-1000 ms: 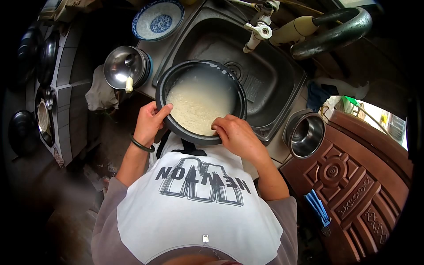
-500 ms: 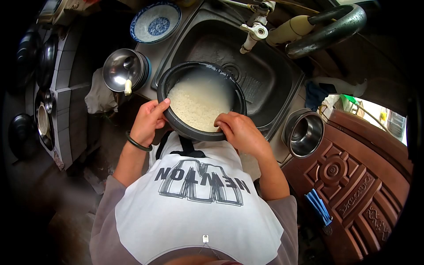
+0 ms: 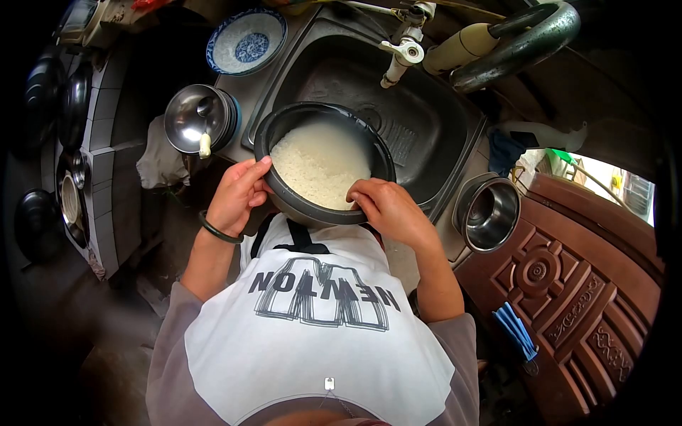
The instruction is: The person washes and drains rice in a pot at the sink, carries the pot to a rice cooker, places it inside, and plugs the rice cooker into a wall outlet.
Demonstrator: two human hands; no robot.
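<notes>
A round dark pot (image 3: 389, 165) is held at the near edge of the sink (image 3: 455, 135), tilted toward the basin. White rice (image 3: 312, 174) fills its near side, with cloudy water (image 3: 341, 135) over the far part. My left hand (image 3: 240, 195), with a dark bangle (image 3: 220, 231) on the wrist, grips the near-left rim, thumb on top. At the near-right side, my right hand (image 3: 391, 211) is closed on the rim, its fingertips curled just inside beside the rice.
A white tap (image 3: 403, 57) stands over the sink's far side. Stacked metal bowls (image 3: 188, 117) with a spoon and a blue-patterned plate (image 3: 249, 42) sit to the left. On the right are a steel pot (image 3: 490, 213) and a carved brown door panel (image 3: 554, 298).
The cloudy water covers less of the pot, and more of the dark far inner wall and rice shows. Both hands keep nearly the same grip. The view has shifted slightly.
</notes>
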